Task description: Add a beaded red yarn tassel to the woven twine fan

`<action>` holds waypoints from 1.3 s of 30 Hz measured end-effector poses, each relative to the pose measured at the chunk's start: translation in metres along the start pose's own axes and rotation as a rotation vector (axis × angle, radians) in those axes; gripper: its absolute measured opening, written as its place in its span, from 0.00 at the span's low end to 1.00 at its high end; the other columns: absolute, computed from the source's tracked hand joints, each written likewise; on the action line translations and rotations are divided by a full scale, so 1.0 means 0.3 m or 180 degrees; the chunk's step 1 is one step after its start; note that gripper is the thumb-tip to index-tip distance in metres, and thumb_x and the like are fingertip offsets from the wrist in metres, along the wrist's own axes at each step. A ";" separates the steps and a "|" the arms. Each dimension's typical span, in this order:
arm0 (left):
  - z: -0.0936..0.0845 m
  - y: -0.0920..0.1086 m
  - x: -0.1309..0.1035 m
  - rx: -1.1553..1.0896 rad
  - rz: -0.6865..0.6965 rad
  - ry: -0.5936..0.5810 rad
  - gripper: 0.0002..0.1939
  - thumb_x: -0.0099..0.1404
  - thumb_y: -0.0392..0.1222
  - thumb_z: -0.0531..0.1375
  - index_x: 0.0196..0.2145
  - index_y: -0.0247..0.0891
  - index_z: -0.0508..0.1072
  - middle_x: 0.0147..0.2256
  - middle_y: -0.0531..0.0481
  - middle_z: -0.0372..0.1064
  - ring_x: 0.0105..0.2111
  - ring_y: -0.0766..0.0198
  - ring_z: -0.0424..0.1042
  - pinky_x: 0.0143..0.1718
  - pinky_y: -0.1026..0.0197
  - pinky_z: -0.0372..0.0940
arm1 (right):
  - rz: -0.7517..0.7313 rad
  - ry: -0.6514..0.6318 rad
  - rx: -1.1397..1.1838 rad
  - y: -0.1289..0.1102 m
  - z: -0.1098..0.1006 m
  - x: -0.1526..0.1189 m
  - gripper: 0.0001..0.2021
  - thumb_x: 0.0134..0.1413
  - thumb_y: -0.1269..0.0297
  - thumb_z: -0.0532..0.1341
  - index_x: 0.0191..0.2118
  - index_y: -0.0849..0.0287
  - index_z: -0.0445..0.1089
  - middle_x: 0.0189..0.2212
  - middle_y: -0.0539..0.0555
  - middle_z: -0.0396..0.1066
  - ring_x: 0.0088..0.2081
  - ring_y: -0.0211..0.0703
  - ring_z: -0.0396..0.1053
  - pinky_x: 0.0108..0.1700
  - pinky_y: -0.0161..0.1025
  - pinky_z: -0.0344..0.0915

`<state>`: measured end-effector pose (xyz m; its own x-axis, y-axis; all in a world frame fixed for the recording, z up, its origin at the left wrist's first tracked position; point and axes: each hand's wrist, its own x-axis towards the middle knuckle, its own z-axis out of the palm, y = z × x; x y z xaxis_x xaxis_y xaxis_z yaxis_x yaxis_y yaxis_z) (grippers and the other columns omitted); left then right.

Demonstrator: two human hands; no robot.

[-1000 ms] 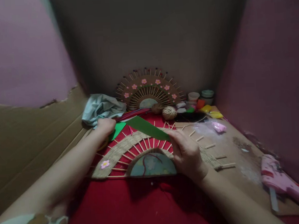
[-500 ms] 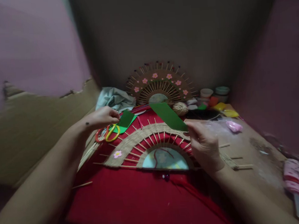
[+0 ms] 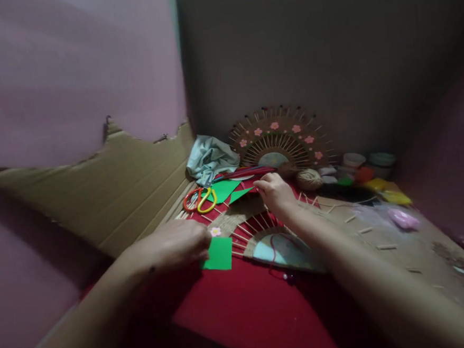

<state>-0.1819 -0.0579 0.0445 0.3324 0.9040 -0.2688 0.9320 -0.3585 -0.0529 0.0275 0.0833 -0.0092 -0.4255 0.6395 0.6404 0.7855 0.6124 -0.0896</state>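
My left hand (image 3: pixel 183 243) is closed on a small green paper piece (image 3: pixel 220 253), held low over the red cloth (image 3: pixel 244 295). Farther back, my right hand (image 3: pixel 275 192) pinches a longer green paper strip (image 3: pixel 241 194), seen nearly edge-on. Below the right hand lies a woven fan (image 3: pixel 241 216) with stick ribs, a pale half-round centre and a pink flower (image 3: pixel 216 232) near its left end. My right forearm covers the fan's right part. Scissors (image 3: pixel 206 199) with orange and yellow handles lie left of the strip, beside a green sheet (image 3: pixel 223 189).
A finished-looking flowered fan (image 3: pixel 276 139) leans on the back wall. A crumpled pale cloth (image 3: pixel 210 157) sits left of it, a twine ball (image 3: pixel 309 179) to its right. Cups (image 3: pixel 353 160) and a pink packet (image 3: pixel 403 219) are at right. Cardboard (image 3: pixel 145 185) stands along the left wall.
The view has swung left. My left hand has come down toward the near side with its green piece. My right hand has moved left with the strip, which has turned nearly edge-on.
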 end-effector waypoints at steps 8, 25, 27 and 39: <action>0.013 -0.198 0.187 -0.0084 -0.1341 0.0613 0.13 0.68 0.44 0.51 0.41 0.38 0.73 0.41 0.41 0.73 0.41 0.52 0.73 0.36 0.55 0.66 | -0.0124 0.0102 -0.0131 -0.025 0.019 0.024 0.14 0.63 0.69 0.53 0.43 0.56 0.76 0.38 0.58 0.73 0.42 0.48 0.64 0.41 0.39 0.63; 0.102 -0.285 0.301 -0.0946 -0.2211 0.1212 0.23 0.59 0.46 0.56 0.52 0.38 0.65 0.46 0.37 0.72 0.46 0.44 0.73 0.38 0.53 0.67 | -0.0435 0.0967 0.0294 -0.016 0.046 0.084 0.14 0.61 0.70 0.53 0.43 0.58 0.77 0.39 0.60 0.72 0.42 0.47 0.66 0.45 0.43 0.66; 0.107 -0.294 0.298 -0.1089 -0.2288 0.1279 0.24 0.58 0.48 0.56 0.52 0.40 0.65 0.45 0.38 0.73 0.44 0.44 0.73 0.36 0.54 0.66 | -0.0322 0.0720 0.0192 -0.015 0.057 0.077 0.15 0.62 0.70 0.52 0.45 0.59 0.76 0.41 0.60 0.72 0.44 0.48 0.65 0.47 0.43 0.66; 0.102 -0.298 0.286 -0.1347 -0.2492 0.1634 0.24 0.59 0.47 0.56 0.53 0.42 0.65 0.46 0.39 0.73 0.46 0.46 0.73 0.39 0.53 0.66 | -0.0690 -0.0972 -0.0269 -0.078 0.143 0.111 0.15 0.63 0.68 0.52 0.44 0.54 0.76 0.43 0.57 0.73 0.45 0.47 0.65 0.40 0.38 0.63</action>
<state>-0.2413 0.0445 -0.0033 -0.4616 0.8753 0.1444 0.8554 0.3961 0.3337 -0.0242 0.1102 -0.0187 -0.6900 0.6163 0.3796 0.6915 0.7162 0.0942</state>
